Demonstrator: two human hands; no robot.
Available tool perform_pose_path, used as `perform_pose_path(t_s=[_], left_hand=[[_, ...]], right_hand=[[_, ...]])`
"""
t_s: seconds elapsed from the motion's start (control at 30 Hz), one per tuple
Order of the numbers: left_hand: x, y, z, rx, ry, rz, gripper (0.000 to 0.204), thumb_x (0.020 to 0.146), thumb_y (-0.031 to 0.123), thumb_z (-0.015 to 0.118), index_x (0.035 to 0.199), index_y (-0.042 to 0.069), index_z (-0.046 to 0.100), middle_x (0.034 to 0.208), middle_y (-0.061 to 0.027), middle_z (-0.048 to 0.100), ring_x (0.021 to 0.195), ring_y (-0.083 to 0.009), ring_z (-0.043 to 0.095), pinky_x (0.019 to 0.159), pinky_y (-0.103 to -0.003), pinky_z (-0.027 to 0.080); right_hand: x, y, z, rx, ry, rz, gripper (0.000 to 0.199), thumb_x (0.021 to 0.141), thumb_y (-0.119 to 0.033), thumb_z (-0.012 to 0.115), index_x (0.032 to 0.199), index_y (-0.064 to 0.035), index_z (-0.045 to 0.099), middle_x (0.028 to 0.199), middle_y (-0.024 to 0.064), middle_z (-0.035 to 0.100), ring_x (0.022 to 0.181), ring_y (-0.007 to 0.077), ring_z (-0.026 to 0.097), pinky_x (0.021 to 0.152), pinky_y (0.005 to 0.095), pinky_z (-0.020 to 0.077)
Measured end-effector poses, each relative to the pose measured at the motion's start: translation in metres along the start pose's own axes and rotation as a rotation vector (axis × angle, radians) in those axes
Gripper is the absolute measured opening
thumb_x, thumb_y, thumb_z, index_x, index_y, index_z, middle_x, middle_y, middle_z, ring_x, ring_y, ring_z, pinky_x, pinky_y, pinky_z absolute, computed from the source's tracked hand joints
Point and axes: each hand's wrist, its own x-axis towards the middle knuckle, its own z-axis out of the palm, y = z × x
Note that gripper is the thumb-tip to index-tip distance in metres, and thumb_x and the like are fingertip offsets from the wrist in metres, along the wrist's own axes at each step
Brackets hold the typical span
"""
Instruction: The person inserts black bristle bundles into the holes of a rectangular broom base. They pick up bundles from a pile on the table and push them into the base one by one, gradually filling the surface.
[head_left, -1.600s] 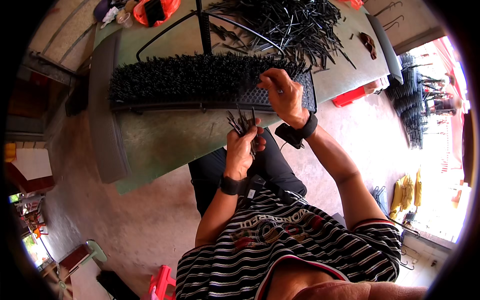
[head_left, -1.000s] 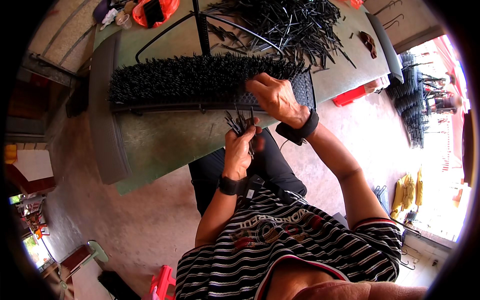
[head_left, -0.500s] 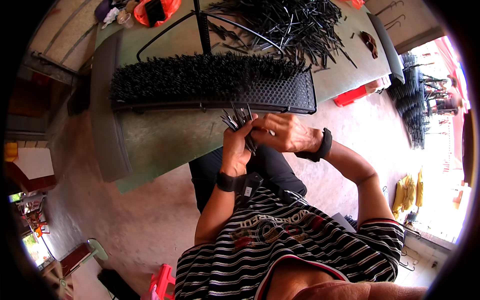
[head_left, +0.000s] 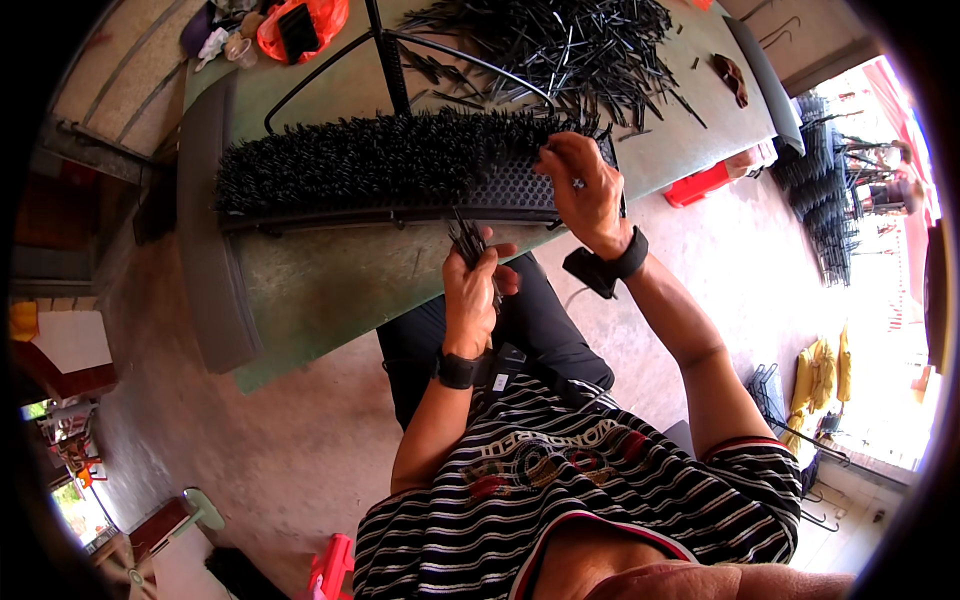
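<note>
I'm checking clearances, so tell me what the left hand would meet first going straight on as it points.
Likely the near rim of the black perforated tray: the left hand points toward it, with its black strips foremost. Depth is unclear, so it might pass below or above.

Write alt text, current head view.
A person's left hand holds thin black sticks; the right hand is over a perforated black panel, mostly covered in bristles. A pile of black pieces lies beyond on a green table.
</note>
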Motion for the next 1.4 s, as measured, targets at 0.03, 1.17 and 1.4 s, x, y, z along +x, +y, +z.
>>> perform_pose_path(t_s=[0.03,1.17,1.4], left_hand=[[-0.001,0.000,0.001,-0.003,0.032,-0.002,0.018,0.089,0.009,0.053,0.105,0.002,0.059,0.092,-0.0103,0.063,0.061,-0.0144,0.058,0.048,-0.029,0.050],[0.002,0.001,0.013,-0.088,0.116,-0.013,0.011,0.079,0.004,0.067,0.089,0.001,0.063,0.075,-0.0062,0.063,0.058,-0.0189,0.062,0.048,-0.030,0.053],[0.001,-0.002,0.014,-0.138,0.084,0.038,0.018,0.084,0.004,0.061,0.103,0.003,0.061,0.084,-0.0071,0.064,0.068,-0.0180,0.064,0.054,-0.031,0.055]], right_hand=[[0.005,0.005,0.003,-0.013,0.026,-0.027,0.018,0.084,0.003,0.057,0.101,0.0008,0.054,0.078,0.0111,0.064,0.069,0.0179,0.068,0.055,0.0262,0.0512],[0.003,0.008,0.008,-0.067,-0.625,0.118,0.031,0.075,-0.029,0.071,0.068,0.0006,0.064,0.053,0.0133,0.055,0.043,0.0200,0.050,0.044,0.0325,0.0392],[0.013,0.000,0.004,0.211,-0.110,0.443,0.015,0.083,-0.009,0.061,0.094,0.0012,0.061,0.066,0.0094,0.065,0.057,0.0119,0.065,0.050,0.0224,0.0475]])
